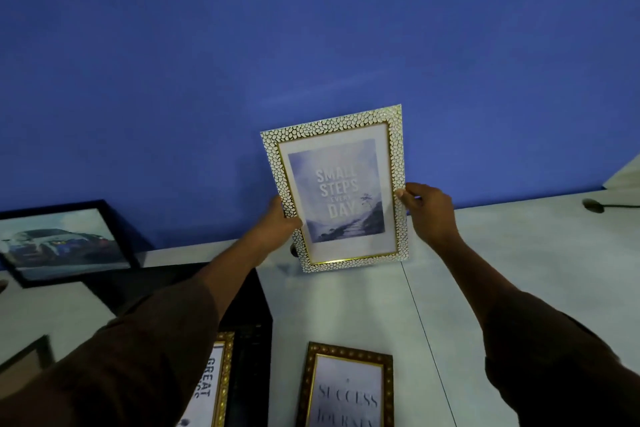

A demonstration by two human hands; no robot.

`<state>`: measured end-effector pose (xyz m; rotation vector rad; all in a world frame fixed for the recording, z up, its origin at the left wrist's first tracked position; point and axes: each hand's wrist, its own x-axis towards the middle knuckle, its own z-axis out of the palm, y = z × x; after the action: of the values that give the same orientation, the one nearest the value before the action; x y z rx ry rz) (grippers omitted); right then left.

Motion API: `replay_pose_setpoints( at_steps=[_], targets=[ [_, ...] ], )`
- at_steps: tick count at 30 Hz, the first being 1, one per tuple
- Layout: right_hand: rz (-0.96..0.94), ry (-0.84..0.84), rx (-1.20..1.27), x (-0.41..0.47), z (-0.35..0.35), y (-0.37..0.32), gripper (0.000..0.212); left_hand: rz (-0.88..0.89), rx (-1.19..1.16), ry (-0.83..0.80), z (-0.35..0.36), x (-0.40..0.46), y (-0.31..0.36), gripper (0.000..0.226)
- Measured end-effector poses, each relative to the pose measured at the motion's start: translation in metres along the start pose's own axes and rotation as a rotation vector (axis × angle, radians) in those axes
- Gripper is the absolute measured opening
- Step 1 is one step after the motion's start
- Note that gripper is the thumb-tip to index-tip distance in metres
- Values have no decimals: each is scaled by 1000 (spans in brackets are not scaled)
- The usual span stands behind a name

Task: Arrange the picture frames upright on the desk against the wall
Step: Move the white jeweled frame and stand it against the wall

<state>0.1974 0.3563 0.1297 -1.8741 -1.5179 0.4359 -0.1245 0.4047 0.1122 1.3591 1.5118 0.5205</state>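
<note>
**Pebbled frame held upright at wall**

Hands grip one frame from both sides: left hand (281, 218) pinches its left edge, right hand (427, 210) its right edge. White-and-gold pebbled frame (337, 191) stands tilted slightly, near the blue wall (311, 45) (contact with the white desk (502, 270) unclear). Car picture (60, 241) leans at far left. Two gold-edged frames lie flat nearer: "Success" (348, 388), "Great" (216, 381).

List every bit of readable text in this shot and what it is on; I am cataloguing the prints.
"SMALL STEPS EVERY DAY": print in the white frame, held by the left hand and right hand.
"SUCCESS", then a cropped word starting "JOUR": dark frame lying on the desk.
"GREAT", the rest hidden: gold frame.
Car picture: no readable text.
</note>
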Motion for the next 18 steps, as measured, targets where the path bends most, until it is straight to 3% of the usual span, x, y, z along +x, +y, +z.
replay_pose_setpoints(
  at_steps=[7,18],
  targets=[
    [1,-136,7,34,49,27,29,-103,60,86,14,6,12,54],
    [60,-247,51,64,85,57,28,-139,37,164,37,48,-8,74]
  ],
)
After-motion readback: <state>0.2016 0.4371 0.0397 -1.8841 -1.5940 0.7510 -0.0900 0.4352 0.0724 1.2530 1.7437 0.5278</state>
